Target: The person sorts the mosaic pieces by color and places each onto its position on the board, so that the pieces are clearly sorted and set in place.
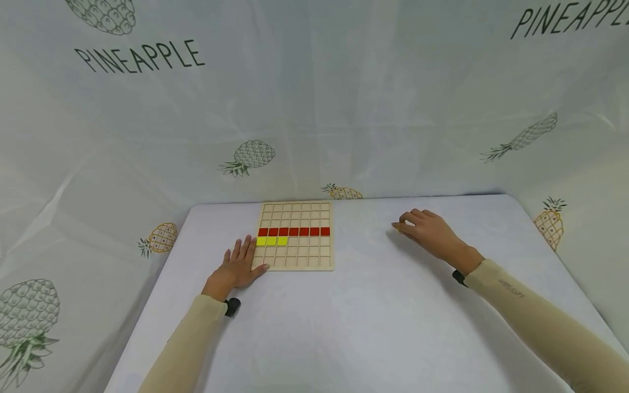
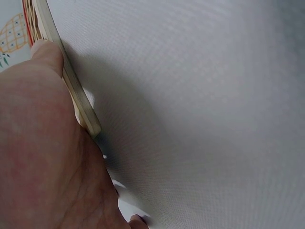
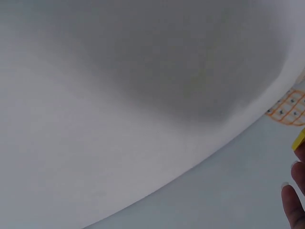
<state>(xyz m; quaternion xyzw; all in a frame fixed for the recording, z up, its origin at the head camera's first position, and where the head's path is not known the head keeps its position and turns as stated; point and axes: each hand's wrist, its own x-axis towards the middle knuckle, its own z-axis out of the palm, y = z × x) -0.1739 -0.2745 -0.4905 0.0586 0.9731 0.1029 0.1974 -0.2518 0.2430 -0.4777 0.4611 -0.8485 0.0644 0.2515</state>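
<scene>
On the white table lies a pale wooden grid board [image 1: 309,259]. One row across it is filled with red tiles [image 1: 299,231], and just below, at the left end, sit three yellow tiles [image 1: 272,240]. My left hand [image 1: 238,267] rests flat by the board's left edge, fingers spread, its thumb [image 2: 49,55] touching the near left corner. Off to the right, above the table, my right hand [image 1: 428,233] pinches a small yellow tile [image 3: 298,140]; only an edge of that tile shows in the right wrist view, at the fingertips.
The table [image 1: 344,333] has its back edge just behind the board. A pale cloth [image 1: 314,98] printed with pineapples hangs behind and along both sides. Each wrist wears a black band, with the left band [image 1: 232,307] near the table surface.
</scene>
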